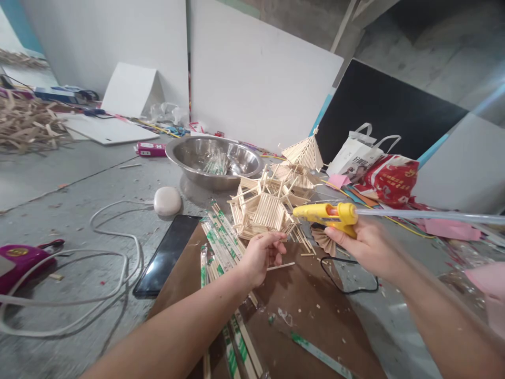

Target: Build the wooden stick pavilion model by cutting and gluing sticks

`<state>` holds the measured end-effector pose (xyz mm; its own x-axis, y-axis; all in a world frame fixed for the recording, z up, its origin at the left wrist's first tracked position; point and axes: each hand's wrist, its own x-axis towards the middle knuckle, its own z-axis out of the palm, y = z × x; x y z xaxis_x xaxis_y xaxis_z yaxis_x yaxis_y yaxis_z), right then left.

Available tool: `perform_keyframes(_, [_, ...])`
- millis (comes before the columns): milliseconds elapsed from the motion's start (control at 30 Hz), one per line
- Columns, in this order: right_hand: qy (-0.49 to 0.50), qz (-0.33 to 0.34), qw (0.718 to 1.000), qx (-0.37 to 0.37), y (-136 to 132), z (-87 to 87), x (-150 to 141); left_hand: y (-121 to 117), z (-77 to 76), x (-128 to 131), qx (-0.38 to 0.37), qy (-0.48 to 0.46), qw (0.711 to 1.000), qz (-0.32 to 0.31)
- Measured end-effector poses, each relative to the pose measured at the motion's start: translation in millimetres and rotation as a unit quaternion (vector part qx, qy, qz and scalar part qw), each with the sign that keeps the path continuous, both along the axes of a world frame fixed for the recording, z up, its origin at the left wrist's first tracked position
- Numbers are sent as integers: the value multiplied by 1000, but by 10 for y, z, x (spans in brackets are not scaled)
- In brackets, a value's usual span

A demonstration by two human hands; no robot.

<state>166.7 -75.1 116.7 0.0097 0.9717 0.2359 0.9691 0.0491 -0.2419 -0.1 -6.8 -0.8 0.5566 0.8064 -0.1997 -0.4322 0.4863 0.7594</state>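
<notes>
My right hand (pixel 365 243) grips a yellow glue gun (pixel 327 214) with a clear glue stick (pixel 430 216) sticking out behind; its nozzle points left at a small wooden stick model (pixel 262 208). My left hand (pixel 260 255) is closed in a pinch at the model's lower front edge, with a thin wooden stick (pixel 281 266) by its fingers. Whether it holds the stick or the model I cannot tell. Both sit above a brown cardboard sheet (pixel 311 310) on the floor.
Wrapped chopsticks (pixel 221 242) lie left of the model. A steel bowl (pixel 213 158), a black phone (pixel 168 255), a white charger and cable (pixel 168 201), a roofed stick model (pixel 303 152), bags (pixel 390 176) and white boards (pixel 256 73) surround the spot.
</notes>
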Motion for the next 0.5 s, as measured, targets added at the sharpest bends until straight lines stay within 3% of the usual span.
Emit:
perform_keyframes(300, [55,-15,998,-17,-118,-29,83,7,15,-2,8,0,1000,12])
perform_keyframes(500, [141,-58,985,-75,-223,-228,272,8,55,-7,2,5,1000,16])
